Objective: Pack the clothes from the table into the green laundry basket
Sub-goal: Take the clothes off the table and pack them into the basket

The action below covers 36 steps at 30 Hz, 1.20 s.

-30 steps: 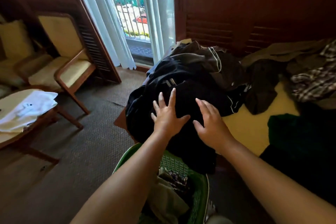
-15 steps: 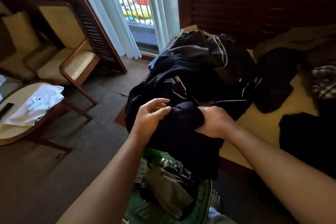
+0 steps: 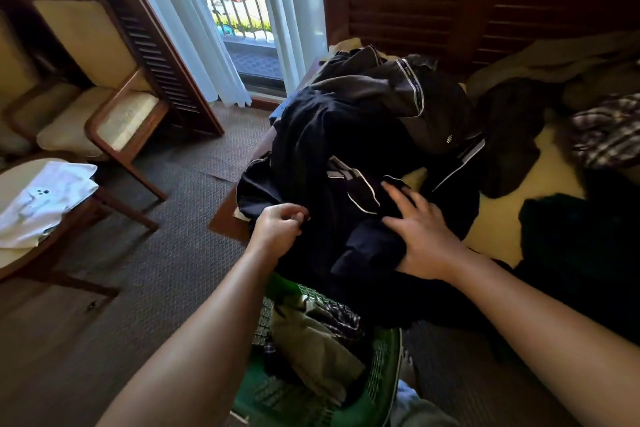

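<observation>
A big heap of dark clothes (image 3: pixel 346 149) covers the near left corner of the yellow-topped table (image 3: pixel 491 236), and its front edge hangs over the green laundry basket (image 3: pixel 384 388) below. An olive garment (image 3: pixel 311 340) and a checked one lie in the basket. My left hand (image 3: pixel 277 229) pinches the dark fabric at the heap's left front. My right hand (image 3: pixel 422 239) lies on the heap, fingers spread, thumb hooked under a fold of dark cloth.
More clothes lie on the table: a brown piece (image 3: pixel 509 135), a plaid shirt (image 3: pixel 606 132), a dark green garment (image 3: pixel 571 239). Left on the carpet stand a wooden armchair (image 3: pixel 114 114) and a low table with a white cloth (image 3: pixel 45 201). A curtained balcony door (image 3: pixel 242 10) is behind.
My hands went from flat on the heap to gripping the dark fabric. The right hand has since opened its fingers and slid right along the heap; the left keeps its pinch.
</observation>
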Each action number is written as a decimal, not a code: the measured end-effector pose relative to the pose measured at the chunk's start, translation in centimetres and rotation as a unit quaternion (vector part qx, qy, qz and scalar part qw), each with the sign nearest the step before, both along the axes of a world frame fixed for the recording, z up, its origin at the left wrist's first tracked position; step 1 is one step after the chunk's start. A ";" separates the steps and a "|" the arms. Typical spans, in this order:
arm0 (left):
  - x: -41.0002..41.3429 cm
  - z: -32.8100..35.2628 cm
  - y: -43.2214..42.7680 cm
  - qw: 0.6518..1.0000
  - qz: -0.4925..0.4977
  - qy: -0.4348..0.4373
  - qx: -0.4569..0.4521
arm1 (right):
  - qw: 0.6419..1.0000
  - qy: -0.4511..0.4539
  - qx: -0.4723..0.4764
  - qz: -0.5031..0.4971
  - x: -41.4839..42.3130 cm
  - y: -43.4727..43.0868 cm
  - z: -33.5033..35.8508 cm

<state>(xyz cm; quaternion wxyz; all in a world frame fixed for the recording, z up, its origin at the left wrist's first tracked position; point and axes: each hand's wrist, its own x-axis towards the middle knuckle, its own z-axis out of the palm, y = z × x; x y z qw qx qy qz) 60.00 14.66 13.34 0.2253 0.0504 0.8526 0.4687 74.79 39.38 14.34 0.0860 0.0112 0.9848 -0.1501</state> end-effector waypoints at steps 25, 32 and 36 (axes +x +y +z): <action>-0.5 2.0 3.6 0.989 -0.049 0.119 0.068 | 0.987 -0.045 -0.107 -0.113 1.3 -0.2 -1.7; 7.7 2.0 -2.7 0.980 -0.174 0.012 0.098 | 0.895 0.115 -0.294 -0.316 6.6 -5.3 -1.0; 9.9 2.2 -3.9 0.978 -0.127 0.098 0.130 | 0.842 0.073 -0.402 -0.353 11.2 -9.1 -0.6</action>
